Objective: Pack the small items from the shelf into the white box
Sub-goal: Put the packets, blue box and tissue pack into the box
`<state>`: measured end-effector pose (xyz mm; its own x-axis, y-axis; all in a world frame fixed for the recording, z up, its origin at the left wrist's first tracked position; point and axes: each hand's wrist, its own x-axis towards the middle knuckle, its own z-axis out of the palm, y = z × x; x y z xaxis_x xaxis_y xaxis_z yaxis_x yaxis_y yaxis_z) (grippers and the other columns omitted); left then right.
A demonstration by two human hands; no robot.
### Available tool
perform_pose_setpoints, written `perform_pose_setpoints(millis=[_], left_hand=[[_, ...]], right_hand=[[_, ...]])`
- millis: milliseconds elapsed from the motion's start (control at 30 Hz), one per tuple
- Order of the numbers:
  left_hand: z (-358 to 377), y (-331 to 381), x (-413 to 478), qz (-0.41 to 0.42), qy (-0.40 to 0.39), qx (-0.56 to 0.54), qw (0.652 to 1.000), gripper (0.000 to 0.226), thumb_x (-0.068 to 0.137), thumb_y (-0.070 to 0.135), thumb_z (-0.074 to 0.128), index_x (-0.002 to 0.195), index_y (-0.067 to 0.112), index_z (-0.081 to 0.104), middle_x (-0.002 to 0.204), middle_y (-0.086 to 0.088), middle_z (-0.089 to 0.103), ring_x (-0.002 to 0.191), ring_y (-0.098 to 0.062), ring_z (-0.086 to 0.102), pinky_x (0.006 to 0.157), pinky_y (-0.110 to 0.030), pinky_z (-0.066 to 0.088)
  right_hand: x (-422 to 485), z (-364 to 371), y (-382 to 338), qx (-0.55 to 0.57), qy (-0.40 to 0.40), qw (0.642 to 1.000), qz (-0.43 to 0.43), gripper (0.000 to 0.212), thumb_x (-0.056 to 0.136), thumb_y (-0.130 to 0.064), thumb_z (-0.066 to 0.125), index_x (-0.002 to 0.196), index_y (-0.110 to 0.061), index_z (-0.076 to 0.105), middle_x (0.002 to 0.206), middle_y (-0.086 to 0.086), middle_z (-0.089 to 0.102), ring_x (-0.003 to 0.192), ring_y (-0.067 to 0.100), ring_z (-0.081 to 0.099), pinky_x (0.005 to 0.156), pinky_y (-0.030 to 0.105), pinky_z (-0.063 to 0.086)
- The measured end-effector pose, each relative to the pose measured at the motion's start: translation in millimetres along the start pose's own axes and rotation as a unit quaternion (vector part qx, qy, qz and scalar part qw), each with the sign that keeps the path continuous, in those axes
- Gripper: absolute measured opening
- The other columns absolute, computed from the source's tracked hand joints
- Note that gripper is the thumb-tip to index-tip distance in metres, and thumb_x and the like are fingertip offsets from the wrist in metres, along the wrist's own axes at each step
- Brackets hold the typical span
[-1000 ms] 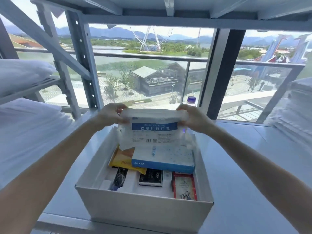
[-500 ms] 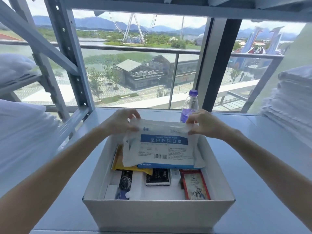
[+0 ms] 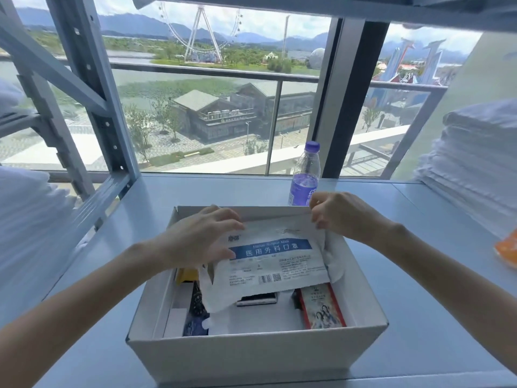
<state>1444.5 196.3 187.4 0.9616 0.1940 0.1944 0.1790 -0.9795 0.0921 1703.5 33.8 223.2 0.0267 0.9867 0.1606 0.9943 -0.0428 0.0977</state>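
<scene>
Mask packet is lying across the white box's 12 o'clock half, looking light, floppy and slippery, with the left hand pressing spread fingers on its 9 o'clock edge and the right hand pinching the 1 o'clock corner, edges likely offering the best hold.

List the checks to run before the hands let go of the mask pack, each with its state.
1. Mask pack within the white box walls: ok.
2. Pack lying flat: not ok, its right end is crumpled against the wall.
3. Left hand resting on the pack: ok.
4. Right hand off the pack: not ok, it pinches the far corner.
5. Everything packed: not ok, an orange item lies on the shelf at right.
</scene>
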Motion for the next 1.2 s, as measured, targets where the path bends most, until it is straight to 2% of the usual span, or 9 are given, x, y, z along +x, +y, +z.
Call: perform_pose_setpoints(millis=[133, 233, 400, 533, 767, 900, 1033, 1133, 1200], left_hand=[[13, -5, 5, -0.072, -0.189, 0.001, 0.979, 0.074, 0.081, 0.069, 0.044, 0.144, 0.035, 0.024, 0.151, 0.009, 0.023, 0.136, -0.010, 0.017, 0.111, -0.033, 0.024], [21, -10, 7, -0.059, -0.162, 0.036, 0.984, 0.077, 0.079, 0.069, 0.047, 0.144, 0.036, 0.024, 0.147, 0.011, 0.023, 0.130, -0.011, 0.016, 0.107, -0.029, 0.026], [27, -12, 13, -0.060, -0.176, 0.017, 0.982, 0.076, 0.078, 0.065, 0.052, 0.144, 0.038, 0.024, 0.140, 0.011, 0.022, 0.123, -0.012, 0.018, 0.102, -0.028, 0.028], [23, -10, 15, -0.108, -0.194, -0.098, 0.970, 0.074, 0.077, 0.053, 0.064, 0.141, 0.040, 0.030, 0.131, 0.010, 0.022, 0.119, -0.013, 0.033, 0.099, -0.021, 0.031], [7, -12, 9, -0.157, -0.072, -0.228, 0.958, 0.069, 0.066, 0.033, 0.082, 0.126, 0.032, 0.050, 0.103, 0.010, 0.053, 0.098, -0.008, 0.051, 0.075, -0.013, 0.038], [-14, -18, 4, -0.173, -0.036, -0.428, 0.887, 0.055, 0.066, 0.021, 0.083, 0.113, 0.036, 0.058, 0.091, 0.003, 0.071, 0.082, -0.010, 0.067, 0.065, -0.017, 0.052], [-28, -25, 11, -0.190, 0.026, -0.512, 0.838, 0.040, 0.066, 0.011, 0.079, 0.102, 0.019, 0.064, 0.092, -0.007, 0.072, 0.080, -0.025, 0.070, 0.063, -0.029, 0.057], [-22, -21, 19, -0.216, 0.104, -0.440, 0.865, 0.023, 0.069, 0.009, 0.079, 0.085, 0.014, 0.065, 0.092, -0.007, 0.068, 0.079, -0.024, 0.065, 0.065, -0.033, 0.057], [-15, -17, 22, -0.208, 0.150, -0.357, 0.898, 0.019, 0.068, 0.015, 0.080, 0.082, 0.016, 0.067, 0.087, -0.002, 0.068, 0.070, -0.015, 0.064, 0.058, -0.024, 0.053]], right_hand=[[-9, 0, -2, -0.054, -0.005, 0.998, -0.037, 0.014, 0.087, -0.017, 0.061, 0.086, -0.024, 0.073, 0.094, -0.011, 0.063, 0.085, 0.009, 0.042, 0.072, 0.027, 0.041], [-9, 3, -11, -0.065, -0.034, 0.995, -0.065, 0.015, 0.087, -0.024, 0.061, 0.097, -0.028, 0.071, 0.105, -0.016, 0.062, 0.100, 0.012, 0.046, 0.082, 0.026, 0.039], [-9, 5, -34, -0.048, 0.034, 0.989, -0.137, 0.019, 0.083, -0.031, 0.067, 0.096, -0.019, 0.073, 0.115, 0.000, 0.061, 0.110, 0.020, 0.052, 0.089, 0.038, 0.050], [-6, 15, -47, 0.030, -0.120, 0.984, -0.129, 0.051, 0.081, -0.042, 0.066, 0.127, -0.026, 0.054, 0.142, -0.005, 0.042, 0.130, 0.015, 0.035, 0.100, 0.035, 0.042], [0, 19, -42, 0.056, -0.174, 0.979, -0.093, 0.066, 0.077, -0.045, 0.069, 0.135, -0.028, 0.042, 0.146, -0.008, 0.035, 0.131, 0.014, 0.033, 0.106, 0.034, 0.037], [0, 15, -34, 0.114, -0.071, 0.987, -0.089, 0.050, 0.079, -0.043, 0.068, 0.124, -0.030, 0.049, 0.140, -0.007, 0.044, 0.124, 0.011, 0.040, 0.100, 0.026, 0.037], [11, 5, -28, 0.143, -0.012, 0.988, -0.061, 0.043, 0.080, -0.035, 0.068, 0.118, -0.022, 0.053, 0.129, -0.001, 0.051, 0.115, 0.013, 0.048, 0.097, 0.029, 0.043], [17, 5, -28, 0.079, 0.069, 0.993, -0.056, 0.037, 0.078, -0.025, 0.073, 0.111, -0.017, 0.059, 0.127, 0.005, 0.049, 0.118, 0.022, 0.046, 0.097, 0.043, 0.046], [15, 8, -32, 0.078, 0.052, 0.992, -0.082, 0.040, 0.076, -0.030, 0.074, 0.112, -0.020, 0.060, 0.124, 0.001, 0.050, 0.116, 0.017, 0.046, 0.095, 0.042, 0.047]])
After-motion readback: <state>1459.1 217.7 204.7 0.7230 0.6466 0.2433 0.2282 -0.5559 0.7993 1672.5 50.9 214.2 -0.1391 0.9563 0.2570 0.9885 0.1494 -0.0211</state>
